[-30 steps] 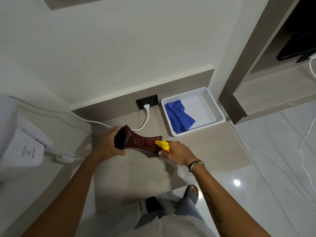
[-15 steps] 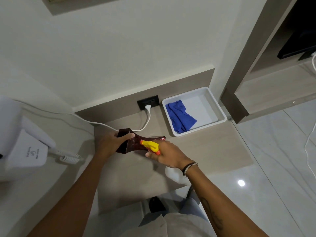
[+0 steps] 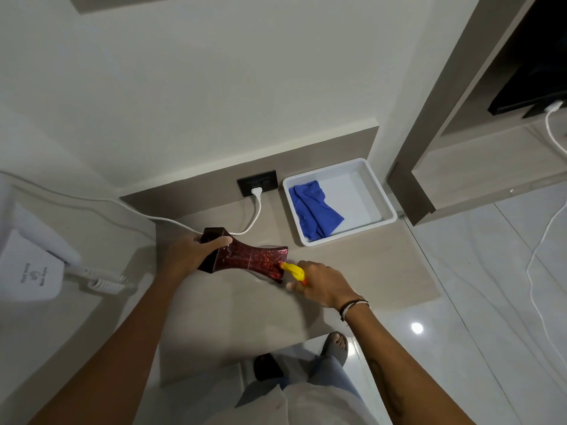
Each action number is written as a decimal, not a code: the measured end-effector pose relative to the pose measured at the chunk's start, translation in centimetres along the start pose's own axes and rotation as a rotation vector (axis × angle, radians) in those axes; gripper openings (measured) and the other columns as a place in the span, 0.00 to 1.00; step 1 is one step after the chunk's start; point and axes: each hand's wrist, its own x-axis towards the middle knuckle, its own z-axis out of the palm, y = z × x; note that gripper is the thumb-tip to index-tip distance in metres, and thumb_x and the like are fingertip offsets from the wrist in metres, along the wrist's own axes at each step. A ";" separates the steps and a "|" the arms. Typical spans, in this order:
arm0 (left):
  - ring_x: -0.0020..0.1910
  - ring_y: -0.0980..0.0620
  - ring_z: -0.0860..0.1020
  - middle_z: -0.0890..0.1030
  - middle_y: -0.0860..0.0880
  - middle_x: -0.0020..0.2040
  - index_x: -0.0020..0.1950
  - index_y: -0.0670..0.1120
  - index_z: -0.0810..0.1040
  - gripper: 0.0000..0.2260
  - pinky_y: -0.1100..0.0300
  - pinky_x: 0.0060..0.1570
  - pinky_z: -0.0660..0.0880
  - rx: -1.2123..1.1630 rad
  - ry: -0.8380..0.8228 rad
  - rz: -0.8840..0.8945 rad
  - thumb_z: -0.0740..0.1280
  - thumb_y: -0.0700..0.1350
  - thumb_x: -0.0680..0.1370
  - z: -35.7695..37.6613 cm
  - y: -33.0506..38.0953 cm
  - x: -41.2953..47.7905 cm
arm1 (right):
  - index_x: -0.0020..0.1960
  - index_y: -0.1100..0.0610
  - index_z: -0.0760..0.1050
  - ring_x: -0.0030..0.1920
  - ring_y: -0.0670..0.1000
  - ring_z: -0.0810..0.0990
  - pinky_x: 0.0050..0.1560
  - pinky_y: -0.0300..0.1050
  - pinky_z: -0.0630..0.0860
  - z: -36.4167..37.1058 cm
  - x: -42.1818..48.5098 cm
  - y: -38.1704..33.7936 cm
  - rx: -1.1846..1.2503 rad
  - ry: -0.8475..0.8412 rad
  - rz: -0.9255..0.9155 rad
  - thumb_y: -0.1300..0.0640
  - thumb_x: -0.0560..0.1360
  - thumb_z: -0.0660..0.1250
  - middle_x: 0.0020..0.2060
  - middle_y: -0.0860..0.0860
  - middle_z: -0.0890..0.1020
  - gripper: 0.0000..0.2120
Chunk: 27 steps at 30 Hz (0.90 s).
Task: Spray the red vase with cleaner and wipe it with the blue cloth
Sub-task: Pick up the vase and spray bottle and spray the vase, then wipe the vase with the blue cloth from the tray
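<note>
Right now, from my head camera, my left hand [image 3: 187, 256] grips the red vase [image 3: 245, 256] by one end, its long axis lying sideways over the counter [image 3: 352, 262]. My right hand [image 3: 325, 283] clenches the yellow sprayer [image 3: 293, 269], nozzle almost touching the vase's near end; the blue cloth [image 3: 313, 210] waits in the white tray [image 3: 380, 197] beyond, nearer my right

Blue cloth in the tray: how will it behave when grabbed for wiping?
The blue cloth lies crumpled with soft folds, so it is probably limp and will drape. It looks thin, so likely light. It sits loose in the white tray, so it should lift freely.
</note>
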 end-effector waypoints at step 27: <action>0.67 0.42 0.75 0.77 0.47 0.69 0.77 0.48 0.75 0.49 0.46 0.64 0.76 0.502 0.211 0.510 0.82 0.65 0.59 4.4 2.7 -1.5 | 0.55 0.66 0.82 0.55 0.64 0.86 0.59 0.55 0.83 -18.7 11.4 8.7 0.156 0.488 0.234 0.54 0.81 0.74 0.61 0.62 0.86 0.14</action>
